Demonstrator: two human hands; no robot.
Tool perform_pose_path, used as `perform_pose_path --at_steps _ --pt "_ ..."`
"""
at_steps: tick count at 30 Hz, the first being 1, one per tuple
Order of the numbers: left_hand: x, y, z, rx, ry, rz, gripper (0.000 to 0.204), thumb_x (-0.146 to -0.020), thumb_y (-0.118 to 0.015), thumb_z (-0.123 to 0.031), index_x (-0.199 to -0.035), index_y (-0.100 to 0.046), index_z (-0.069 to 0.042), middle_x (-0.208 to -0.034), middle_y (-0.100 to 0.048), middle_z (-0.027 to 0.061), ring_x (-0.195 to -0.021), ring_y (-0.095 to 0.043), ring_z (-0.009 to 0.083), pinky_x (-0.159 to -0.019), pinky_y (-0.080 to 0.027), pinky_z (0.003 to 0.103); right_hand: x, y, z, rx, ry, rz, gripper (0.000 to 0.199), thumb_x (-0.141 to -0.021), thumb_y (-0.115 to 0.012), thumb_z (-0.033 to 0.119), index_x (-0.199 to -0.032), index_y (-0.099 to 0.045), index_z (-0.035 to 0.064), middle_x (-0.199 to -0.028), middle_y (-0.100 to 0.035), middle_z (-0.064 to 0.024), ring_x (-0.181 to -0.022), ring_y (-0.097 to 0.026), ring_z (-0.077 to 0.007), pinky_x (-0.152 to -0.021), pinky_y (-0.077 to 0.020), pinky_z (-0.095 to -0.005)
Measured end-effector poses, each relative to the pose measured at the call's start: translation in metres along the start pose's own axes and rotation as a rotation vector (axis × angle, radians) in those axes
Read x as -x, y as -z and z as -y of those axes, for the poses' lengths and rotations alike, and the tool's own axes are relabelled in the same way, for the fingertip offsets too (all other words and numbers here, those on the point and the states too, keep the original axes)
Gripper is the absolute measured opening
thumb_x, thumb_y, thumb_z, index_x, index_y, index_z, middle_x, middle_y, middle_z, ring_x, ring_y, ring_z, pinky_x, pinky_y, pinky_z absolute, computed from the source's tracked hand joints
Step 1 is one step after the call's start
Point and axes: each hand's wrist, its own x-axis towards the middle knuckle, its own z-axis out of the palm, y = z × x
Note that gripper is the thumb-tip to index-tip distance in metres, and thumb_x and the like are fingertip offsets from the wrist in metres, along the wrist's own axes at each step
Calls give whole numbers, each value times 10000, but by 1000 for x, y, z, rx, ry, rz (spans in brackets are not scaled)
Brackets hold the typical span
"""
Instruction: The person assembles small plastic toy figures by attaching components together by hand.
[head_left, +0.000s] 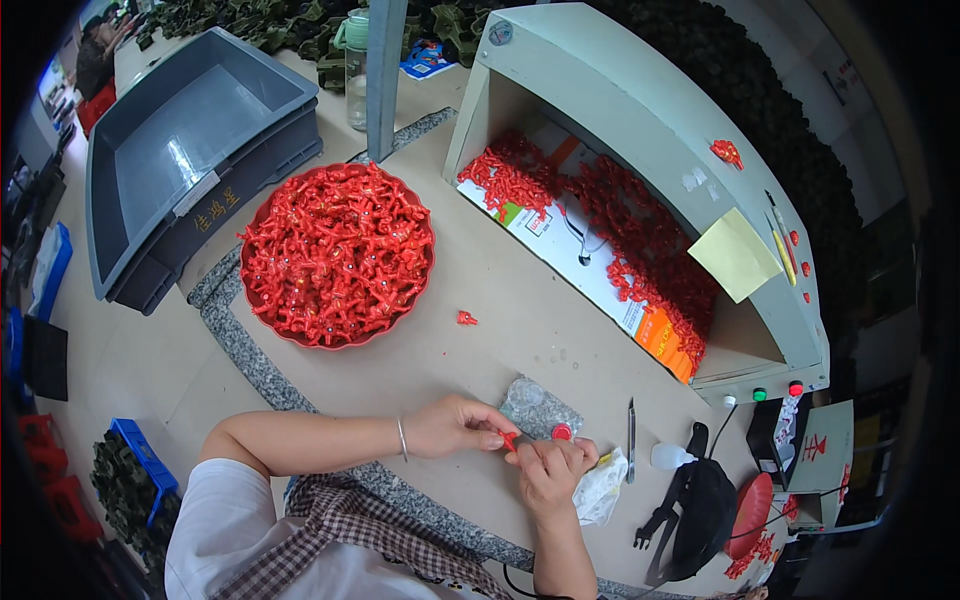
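Above the near edge of the table, my left hand (452, 428) pinches a small red plastic piece (509, 441) between thumb and forefinger. My right hand (551, 472) meets it from the other side, its curled fingertips closed at the same piece. Fingers cover much of the piece, so its full shape is hidden. Just beyond the right fingers stand a small red-topped pot (561, 432) and a speckled grey slab (538, 402). A crumpled white packet (600, 488) lies to the right of that hand, with metal tweezers (631, 440) beside it.
A red basin (434, 262) heaped with small red toy figures stands left, near a grey tote (205, 165). One loose red piece (467, 318) lies mid-table. An open-fronted cabinet (640, 75) holds more red parts. A white bottle (670, 456) and black bag (702, 525) lie right.
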Motion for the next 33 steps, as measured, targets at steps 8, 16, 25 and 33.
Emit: perform_pose_path --at_steps 8,16,25,33 --pt "2 -2 0 -13 2 8 226 -856 -546 -86 -1073 -585 -36 -969 -613 32 -908 -537 72 -821 -433 238 4 2 1 19 3 -12 155 -731 -651 291 -724 -567 160 -747 -505 40 -760 -472 -124 -801 -293 -366" --pt "5 0 -13 -231 -249 -1 214 -841 -561 -81 -1049 -602 -55 -921 -585 48 -852 -540 123 -768 -437 252 7 0 -1 55 62 -57 159 -748 -649 305 -769 -578 164 -746 -519 40 -766 -474 -122 -870 -272 -387" --pt "3 0 -9 -272 -273 -21 207 -832 -571 -83 -1034 -609 -60 -884 -569 52 -832 -527 132 -736 -428 251 9 -2 -3 63 61 -54 177 -748 -642 321 -777 -577 159 -742 -526 43 -770 -476 -120 -861 -272 -382" --pt "4 0 -12 -273 -268 -36 207 -833 -571 -87 -1035 -611 -62 -882 -564 50 -830 -526 132 -735 -427 250 7 -2 -2 58 48 -69 139 -760 -641 278 -767 -559 166 -751 -525 51 -745 -498 -93 -834 -278 -355"
